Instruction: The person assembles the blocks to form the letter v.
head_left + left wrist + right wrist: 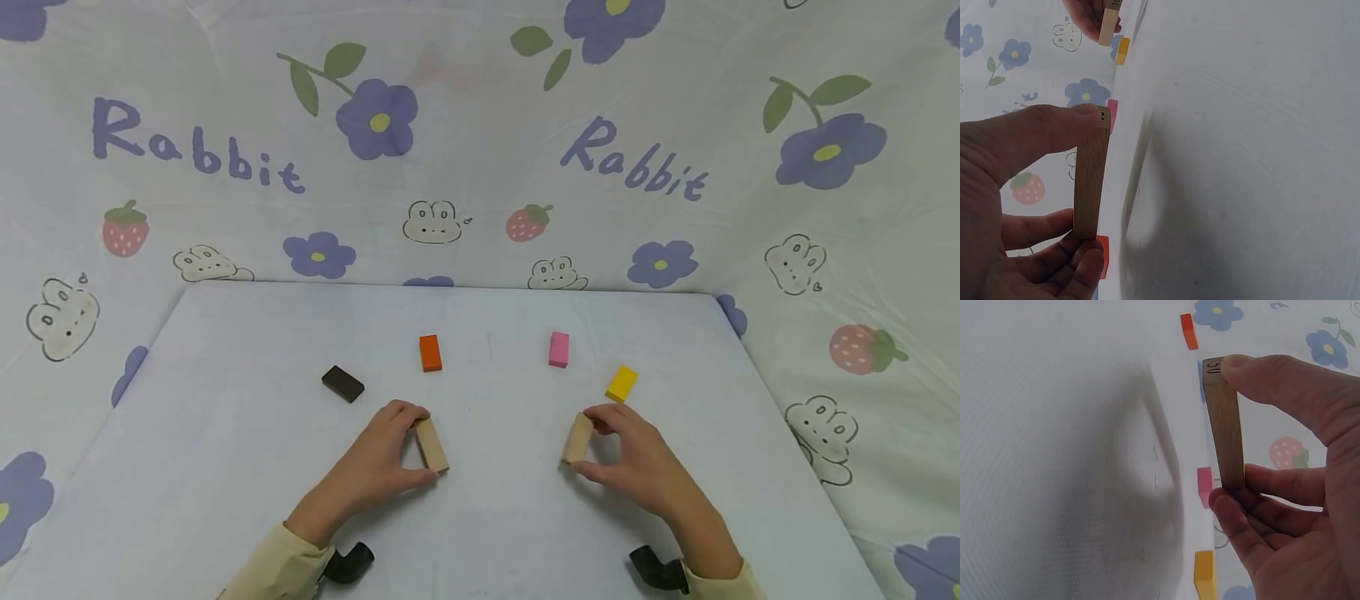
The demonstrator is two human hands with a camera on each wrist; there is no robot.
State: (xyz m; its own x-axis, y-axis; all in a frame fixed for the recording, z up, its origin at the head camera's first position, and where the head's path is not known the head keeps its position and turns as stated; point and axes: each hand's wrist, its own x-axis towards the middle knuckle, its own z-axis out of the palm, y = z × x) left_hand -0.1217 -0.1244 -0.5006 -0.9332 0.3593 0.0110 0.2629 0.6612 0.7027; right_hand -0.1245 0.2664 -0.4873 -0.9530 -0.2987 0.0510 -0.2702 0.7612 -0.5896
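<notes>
My left hand (386, 454) pinches a plain wooden block (432, 445) by its two ends, thumb at the near end and fingers at the far one. In the left wrist view this wooden block (1090, 181) shows small dark marks on its end, and a shadow lies on the table beside it. Opposite it, my right hand (633, 458) holds a second wooden block (577, 438) the same way. Printed digits show on the end of that block (1222, 425) beside the thumb in the right wrist view. A gap of bare table separates the two blocks.
Beyond the hands, several small coloured blocks lie on the white table (495, 533): a dark brown block (342, 383), an orange block (431, 353), a pink block (558, 349) and a yellow block (621, 383). A printed cloth (480, 150) hangs behind the table.
</notes>
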